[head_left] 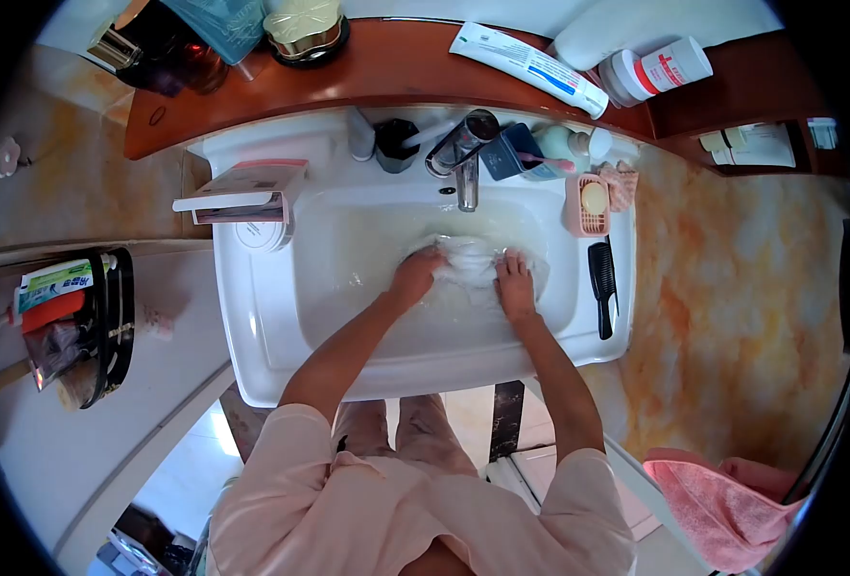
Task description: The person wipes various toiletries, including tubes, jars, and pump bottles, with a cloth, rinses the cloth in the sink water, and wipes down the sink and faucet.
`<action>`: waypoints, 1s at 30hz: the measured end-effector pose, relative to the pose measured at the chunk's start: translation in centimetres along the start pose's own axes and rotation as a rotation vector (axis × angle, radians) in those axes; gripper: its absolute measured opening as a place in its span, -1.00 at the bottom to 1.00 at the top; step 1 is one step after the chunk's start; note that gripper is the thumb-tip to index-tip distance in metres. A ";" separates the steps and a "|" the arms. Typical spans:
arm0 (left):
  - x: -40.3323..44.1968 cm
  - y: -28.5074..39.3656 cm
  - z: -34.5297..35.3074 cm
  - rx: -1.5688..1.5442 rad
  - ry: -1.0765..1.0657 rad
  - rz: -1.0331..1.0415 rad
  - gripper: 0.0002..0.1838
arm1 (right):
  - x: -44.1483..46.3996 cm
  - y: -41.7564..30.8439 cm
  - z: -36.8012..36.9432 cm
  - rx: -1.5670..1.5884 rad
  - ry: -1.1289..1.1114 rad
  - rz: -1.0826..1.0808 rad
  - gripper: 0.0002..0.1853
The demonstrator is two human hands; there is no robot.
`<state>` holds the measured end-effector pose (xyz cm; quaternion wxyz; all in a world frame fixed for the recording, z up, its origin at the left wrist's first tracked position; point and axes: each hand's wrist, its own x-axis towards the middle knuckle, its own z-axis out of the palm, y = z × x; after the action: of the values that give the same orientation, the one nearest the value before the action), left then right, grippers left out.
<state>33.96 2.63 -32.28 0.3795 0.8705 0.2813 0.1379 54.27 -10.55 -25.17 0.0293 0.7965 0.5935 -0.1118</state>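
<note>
A bunched, wet white cloth [471, 257] lies in the water of the white sink [262, 331], below the faucet [465, 158]. At the cloth's left end, my left hand [419, 273] is closed on it, the fingertips partly hidden in its folds. My right hand [515, 284] grips the right end from above, fingers bent over the fabric and slightly apart. Between the two hands the cloth is gathered into folds. Cloudy water surrounds it, and some of the cloth spreads beneath the surface.
On the sink's right rim are a pink soap dish [589, 205] and a black comb [601, 288]. A box [242, 192] and a round white container [263, 234] stand on the left. Behind, a wooden shelf [396, 72] carries a toothpaste tube [528, 67] and bottles. A pink towel [722, 509] hangs at right.
</note>
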 end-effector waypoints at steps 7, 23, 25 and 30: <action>0.7 1.9 -7.1 -0.458 0.143 -0.504 -0.61 | -0.5 2.6 -4.8 0.539 0.061 -0.136 -0.77; 1.1 9.8 -12.0 -1.047 -0.020 -0.699 -0.56 | 0.4 -10.3 -9.4 1.264 -0.173 0.021 -0.56; 0.9 10.1 -13.1 -1.026 -0.085 -0.628 -0.61 | 0.7 -11.4 -9.6 1.301 -0.188 0.051 -0.62; 0.2 10.2 -15.8 -0.804 -0.264 -0.429 -0.65 | -0.3 -9.0 -10.4 1.103 -0.114 -0.103 -0.78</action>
<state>30.84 6.29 -14.09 0.7390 0.5867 0.3284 0.0424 47.08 -6.32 -14.25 -0.3655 0.6566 0.4825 -0.4501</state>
